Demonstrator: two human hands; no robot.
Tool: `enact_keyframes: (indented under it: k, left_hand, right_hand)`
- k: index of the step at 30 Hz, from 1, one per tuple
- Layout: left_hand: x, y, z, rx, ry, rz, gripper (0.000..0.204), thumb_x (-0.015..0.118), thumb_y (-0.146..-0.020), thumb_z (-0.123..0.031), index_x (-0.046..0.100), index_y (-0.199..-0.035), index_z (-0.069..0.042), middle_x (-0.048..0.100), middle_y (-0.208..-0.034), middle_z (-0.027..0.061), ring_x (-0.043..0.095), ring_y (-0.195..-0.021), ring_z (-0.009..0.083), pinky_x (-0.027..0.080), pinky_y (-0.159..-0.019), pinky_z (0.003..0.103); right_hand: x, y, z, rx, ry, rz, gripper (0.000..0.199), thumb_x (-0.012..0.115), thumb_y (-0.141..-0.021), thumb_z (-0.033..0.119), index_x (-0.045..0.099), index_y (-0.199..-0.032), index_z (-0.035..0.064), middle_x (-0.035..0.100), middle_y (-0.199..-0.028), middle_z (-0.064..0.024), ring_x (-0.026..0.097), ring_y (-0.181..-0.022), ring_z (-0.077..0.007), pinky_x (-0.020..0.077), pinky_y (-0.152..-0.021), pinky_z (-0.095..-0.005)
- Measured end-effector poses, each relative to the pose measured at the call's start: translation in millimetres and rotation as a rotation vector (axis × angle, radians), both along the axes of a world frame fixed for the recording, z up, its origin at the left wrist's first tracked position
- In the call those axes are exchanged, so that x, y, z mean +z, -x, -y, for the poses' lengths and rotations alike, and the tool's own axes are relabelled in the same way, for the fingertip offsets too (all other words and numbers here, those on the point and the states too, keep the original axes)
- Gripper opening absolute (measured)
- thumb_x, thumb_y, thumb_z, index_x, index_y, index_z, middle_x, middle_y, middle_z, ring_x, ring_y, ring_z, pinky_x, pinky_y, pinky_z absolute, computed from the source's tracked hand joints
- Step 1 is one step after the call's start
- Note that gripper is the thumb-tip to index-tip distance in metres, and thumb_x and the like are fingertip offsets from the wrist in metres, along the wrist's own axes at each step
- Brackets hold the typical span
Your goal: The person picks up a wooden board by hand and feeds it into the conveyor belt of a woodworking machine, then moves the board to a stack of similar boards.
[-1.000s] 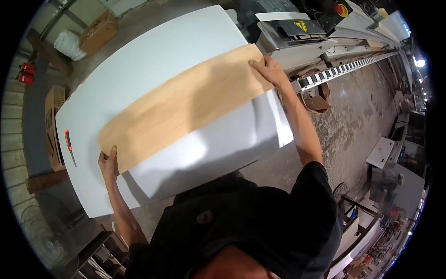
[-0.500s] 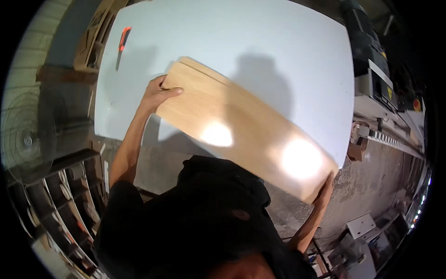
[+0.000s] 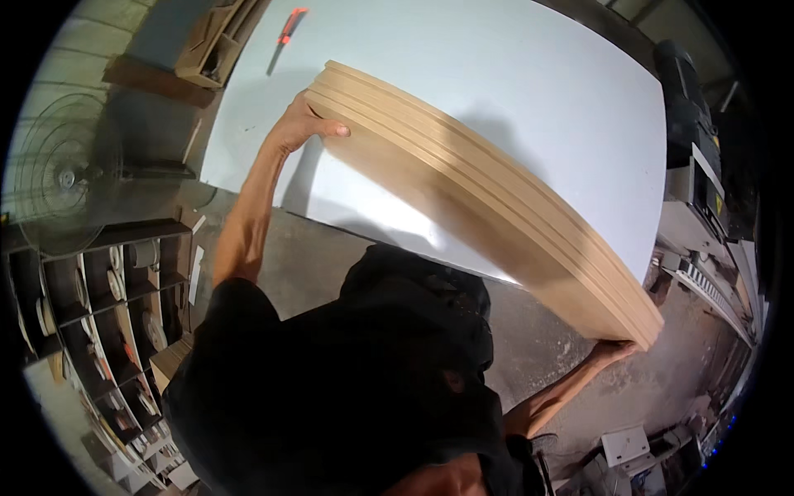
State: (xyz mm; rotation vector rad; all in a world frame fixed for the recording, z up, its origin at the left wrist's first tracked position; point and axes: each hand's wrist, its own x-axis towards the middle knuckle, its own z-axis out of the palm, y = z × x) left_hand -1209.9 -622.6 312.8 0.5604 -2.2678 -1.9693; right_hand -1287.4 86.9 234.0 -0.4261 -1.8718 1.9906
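Note:
A long light-brown stack of wooden boards (image 3: 463, 157), its layered edges facing up, is tilted on edge across the front of the white table. My left hand (image 3: 304, 126) grips its far-left end, thumb laid over the near face and the other fingers hidden behind. At the near-right end, past the table's front edge, my right hand (image 3: 616, 350) holds the lower corner; its fingers are partly hidden under the boards. A utility knife (image 3: 287, 31) with an orange and black handle lies on the tabletop beyond my left hand.
The white table (image 3: 571, 107) fills the middle. To the left stand a fan (image 3: 66, 178) and a compartment shelf (image 3: 91, 289) holding several rolls. A machine (image 3: 691, 198) stands along the right side. An open wooden box (image 3: 217, 50) is at the far left.
The boards have been tipped up from lying flatter, so their layered long edges now show. Both hands moved with them, still gripping the ends. My view has shifted, too.

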Motion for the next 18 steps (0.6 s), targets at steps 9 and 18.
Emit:
enact_keyframes:
  k: [9, 18]
  left_hand:
    - [-16.1, -35.8, -18.8, 0.085, 0.21, -0.19, 0.095, 0.087, -0.052, -0.024, 0.045, -0.136, -0.007, 0.055, -0.125, 0.0166, 0.051, -0.117, 0.0266, 0.042, -0.099, 0.041]
    - [-31.4, -57.9, -2.1, 0.029, 0.275, -0.429, 0.096, 0.077, -0.067, -0.045, 0.034, -0.139, 0.001, 0.032, -0.147, 0.0188, 0.033, -0.135, 0.0295, 0.027, -0.111, 0.046]
  right_hand:
    - [29.2, 8.3, 48.0, 0.306, -0.179, -0.031, 0.076, 0.044, -0.089, 0.057, 0.03, -0.142, 0.0048, 0.034, -0.144, -0.0186, 0.033, -0.133, -0.0318, 0.0272, -0.109, -0.0499]
    - [14.0, 14.0, 55.0, 0.394, -0.02, -0.207, 0.097, 0.062, -0.07, 0.07, 0.039, -0.138, 0.0051, 0.044, -0.137, -0.0186, 0.038, -0.132, -0.0291, 0.0252, -0.111, -0.0484]
